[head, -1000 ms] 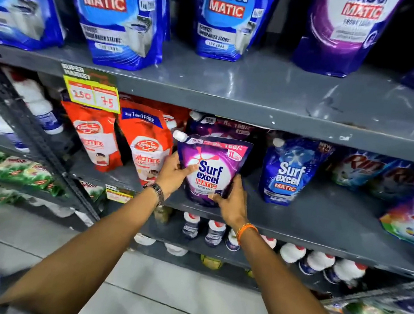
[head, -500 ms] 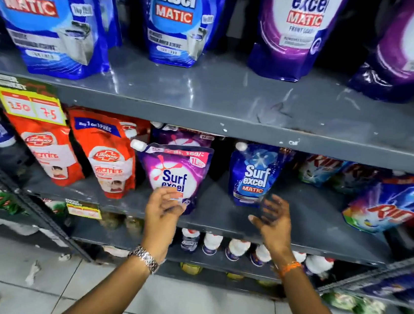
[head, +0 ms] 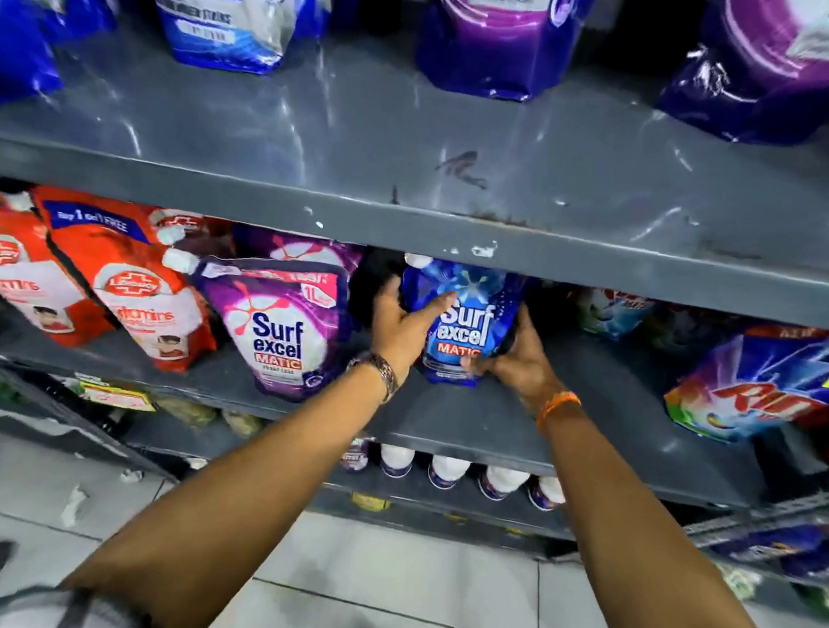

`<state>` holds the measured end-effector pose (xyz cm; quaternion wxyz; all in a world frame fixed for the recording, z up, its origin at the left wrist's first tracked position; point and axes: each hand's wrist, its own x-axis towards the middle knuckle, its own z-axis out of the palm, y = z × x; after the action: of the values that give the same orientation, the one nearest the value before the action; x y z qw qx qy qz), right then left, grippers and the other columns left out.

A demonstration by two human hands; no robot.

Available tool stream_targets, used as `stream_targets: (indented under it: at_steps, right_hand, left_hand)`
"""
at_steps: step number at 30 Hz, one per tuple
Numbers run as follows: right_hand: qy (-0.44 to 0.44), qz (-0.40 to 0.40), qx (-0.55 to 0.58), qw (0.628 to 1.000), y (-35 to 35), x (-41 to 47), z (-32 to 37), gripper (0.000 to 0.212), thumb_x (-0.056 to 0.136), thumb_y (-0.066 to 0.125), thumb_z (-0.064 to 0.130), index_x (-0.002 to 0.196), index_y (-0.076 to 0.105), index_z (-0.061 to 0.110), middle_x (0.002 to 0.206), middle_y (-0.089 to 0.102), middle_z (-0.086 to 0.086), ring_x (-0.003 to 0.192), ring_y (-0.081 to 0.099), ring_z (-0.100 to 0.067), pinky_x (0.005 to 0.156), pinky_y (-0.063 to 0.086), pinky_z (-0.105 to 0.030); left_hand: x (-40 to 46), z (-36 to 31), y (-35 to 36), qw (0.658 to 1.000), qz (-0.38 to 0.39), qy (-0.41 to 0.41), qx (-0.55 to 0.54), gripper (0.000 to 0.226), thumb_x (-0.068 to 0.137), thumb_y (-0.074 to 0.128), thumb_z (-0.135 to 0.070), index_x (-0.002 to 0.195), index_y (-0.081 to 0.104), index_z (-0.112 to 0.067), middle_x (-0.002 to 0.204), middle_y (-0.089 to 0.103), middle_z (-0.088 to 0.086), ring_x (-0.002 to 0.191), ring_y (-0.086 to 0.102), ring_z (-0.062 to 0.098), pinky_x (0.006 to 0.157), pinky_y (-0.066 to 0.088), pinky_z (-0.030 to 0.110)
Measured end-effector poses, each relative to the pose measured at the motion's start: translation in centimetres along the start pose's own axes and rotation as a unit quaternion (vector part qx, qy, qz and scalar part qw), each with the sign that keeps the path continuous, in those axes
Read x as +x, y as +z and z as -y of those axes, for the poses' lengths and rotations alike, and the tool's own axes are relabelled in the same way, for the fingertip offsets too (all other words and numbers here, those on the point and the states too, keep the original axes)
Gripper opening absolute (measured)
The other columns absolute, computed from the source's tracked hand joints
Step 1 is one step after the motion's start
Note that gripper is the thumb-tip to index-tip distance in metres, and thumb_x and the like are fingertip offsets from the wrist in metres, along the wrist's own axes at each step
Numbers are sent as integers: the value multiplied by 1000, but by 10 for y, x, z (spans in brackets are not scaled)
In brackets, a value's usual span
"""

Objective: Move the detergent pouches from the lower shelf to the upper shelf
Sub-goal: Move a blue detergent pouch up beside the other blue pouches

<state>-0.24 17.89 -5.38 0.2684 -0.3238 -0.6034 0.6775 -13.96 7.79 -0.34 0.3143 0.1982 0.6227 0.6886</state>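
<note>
while both hands clasp it, left hand (head: 403, 325), right hand (head: 518, 359), blue pouch (head: 462, 329) (seemingly upright), lower shelf (head: 467, 425)

on the lower shelf (head: 441, 420), a small pouch (head: 463, 319) stands right of another pouch (head: 279, 324).

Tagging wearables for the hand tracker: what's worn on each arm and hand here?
Both forearms are bare, no gloves or rings visible. The left hand has a metal-link bracelet or watch band at the wrist. The right hand has an orange thread band at the wrist. Pale short-sleeve edges show at the frame bottom.
</note>
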Motion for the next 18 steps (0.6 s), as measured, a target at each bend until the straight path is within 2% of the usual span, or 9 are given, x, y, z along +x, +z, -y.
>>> stream_targets:
  at_steps: [1, 3, 6, 8, 10, 12, 14, 16, 18]
  right_hand:
    - [5, 11, -6, 1000, -2, 0, -1, 110, 49, 81, -17, 148, 35, -2, 118, 68, -9, 94, 76, -6, 79, 63, -27]
    - [12, 17, -22, 1000, -4, -3, -3, 95, 57, 80, -19, 143, 44, 0, 122, 69, -15, 99, 74, -14, 82, 62, -31]
    - [8, -4, -21, 1000, -3, -13, -7, 86, 70, 75, -27, 145, 42, -3, 135, 63, -26, 112, 66, -30, 87, 63, -39]
    - [6, -22, -20, 1000, 1, -22, -10, 82, 73, 73, -27, 145, 42, -5, 135, 63, -25, 110, 67, -30, 80, 65, -32]
    - [12, -48, -19, 999, 5, -36, -12, 77, 73, 76, -24, 140, 46, -5, 128, 67, -20, 98, 74, -16, 77, 65, -30]
    - [12, -75, -33, 997, 9, -53, -14, 65, 71, 80, -19, 128, 56, 2, 115, 75, -5, 89, 76, -2, 84, 65, -35]
    - [-8, -91, -48, 995, 13, -74, -16, 56, 70, 84, -13, 112, 63, 17, 100, 80, 15, 89, 76, 3, 81, 65, -31]
    - [-25, -99, -40, 994, 22, -100, -13, 55, 69, 88, -4, 108, 64, 26, 103, 81, 16, 96, 78, -5, 78, 65, -28]
    - [-48, -107, -16, 993, 32, -126, -3, 56, 68, 92, 6, 112, 66, 27, 113, 80, 5, 102, 78, -17, 83, 65, -36]
  left_hand:
    - [2, 3, 1, 1000, 3, 15, -2, 29, 82, 75, 1, 107, 61, -6, 101, 71, 8, 75, 71, 0, 69, 59, 22]
    - [4, 4, 2, 999, -9, 22, -32, 16, 86, 72, -1, 93, 63, -12, 83, 74, -4, 66, 69, -5, 63, 56, 15]
    - [1, 0, 2, 995, -38, -3, -90, 15, 91, 69, -10, 79, 62, -18, 61, 73, -16, 58, 66, -7, 53, 52, 12]
    - [-5, -1, -2, 994, -37, -10, -106, 20, 91, 69, -13, 72, 66, -18, 59, 73, -16, 56, 67, -5, 50, 52, 14]
    - [-16, -1, -9, 994, -27, -9, -110, 27, 91, 69, -16, 65, 74, -23, 59, 73, -17, 56, 68, -5, 50, 52, 13]
    - [-30, -2, -14, 994, -9, -10, -112, 27, 90, 70, -22, 65, 78, -30, 65, 76, -14, 61, 70, -3, 53, 54, 16]
    - [-44, -5, -21, 993, 16, 0, -115, 19, 88, 71, -25, 70, 79, -26, 70, 77, -11, 66, 70, 0, 59, 56, 19]
    - [-58, -12, -31, 993, 39, 16, -107, 19, 86, 71, -25, 68, 78, -23, 67, 76, -11, 65, 68, -1, 59, 54, 18]
    - [-70, -23, -40, 992, 67, 19, -104, 15, 85, 74, -26, 72, 79, -21, 73, 79, -6, 69, 71, 4, 60, 56, 21]
